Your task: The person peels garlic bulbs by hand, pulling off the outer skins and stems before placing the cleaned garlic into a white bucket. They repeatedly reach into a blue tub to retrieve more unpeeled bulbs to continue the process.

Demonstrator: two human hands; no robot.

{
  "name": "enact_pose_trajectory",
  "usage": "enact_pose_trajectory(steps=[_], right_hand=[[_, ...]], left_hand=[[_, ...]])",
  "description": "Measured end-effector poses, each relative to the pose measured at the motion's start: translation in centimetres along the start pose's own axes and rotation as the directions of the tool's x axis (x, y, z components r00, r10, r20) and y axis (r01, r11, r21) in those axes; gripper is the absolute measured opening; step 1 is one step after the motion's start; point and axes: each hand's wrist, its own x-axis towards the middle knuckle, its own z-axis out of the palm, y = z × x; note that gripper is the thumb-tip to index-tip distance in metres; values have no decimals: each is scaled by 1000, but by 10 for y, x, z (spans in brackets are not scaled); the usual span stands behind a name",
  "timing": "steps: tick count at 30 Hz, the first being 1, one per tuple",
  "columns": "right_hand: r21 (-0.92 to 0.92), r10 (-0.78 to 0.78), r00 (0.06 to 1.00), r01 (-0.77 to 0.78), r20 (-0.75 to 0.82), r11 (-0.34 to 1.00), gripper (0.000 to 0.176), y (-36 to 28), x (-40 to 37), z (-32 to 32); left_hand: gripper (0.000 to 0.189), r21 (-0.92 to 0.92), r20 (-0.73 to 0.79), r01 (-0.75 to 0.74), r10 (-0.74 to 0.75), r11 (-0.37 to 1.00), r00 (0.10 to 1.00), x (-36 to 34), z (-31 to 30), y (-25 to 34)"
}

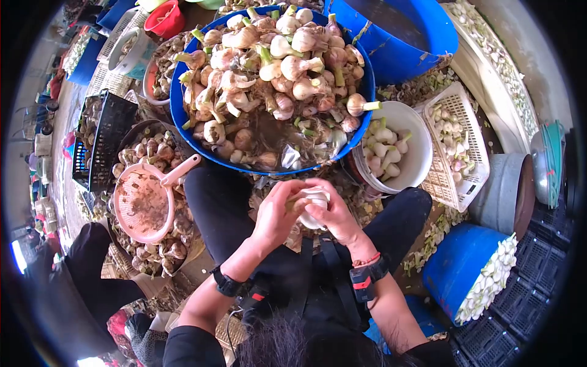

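Observation:
Between my knees, both hands meet around a whitish garlic bulb (315,200). My left hand (276,211) is closed at the bulb's left side, its fingertips near the stem end. From the right, my right hand (337,215) grips the same bulb, with the thumb across its front. Fingers hide part of the bulb. Just beyond my hands stands a wide blue tub (178,122) heaped with unpeeled garlic bulbs (284,67), their stems cut short. To its right, a white bucket (420,144) holds peeled white bulbs (385,150).
At left, a pink strainer (145,205) rests on more unpeeled garlic. A white basket (480,180) of garlic is at right, with a blue barrel (446,260) of white bulbs below it. Black crates (538,275) stand far right; another person's dark-clothed leg (92,263) is at left.

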Motion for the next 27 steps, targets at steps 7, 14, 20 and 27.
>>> enact_pose_trajectory(steps=[7,14,20,27], right_hand=[[-591,-333,939,315,82,742,82,5,-4,9],[198,-122,982,150,-147,969,49,26,4,-9],[927,-167,955,283,-247,247,62,1,-12,-68],[758,-11,965,212,-261,616,39,12,20,-70]], left_hand=[[17,-696,264,579,-598,425,757,4,3,-36],[20,-899,231,404,-602,169,765,14,14,-9],[18,523,307,16,-206,852,929,32,-11,-72],[60,857,221,180,-660,482,718,125,4,-139]])
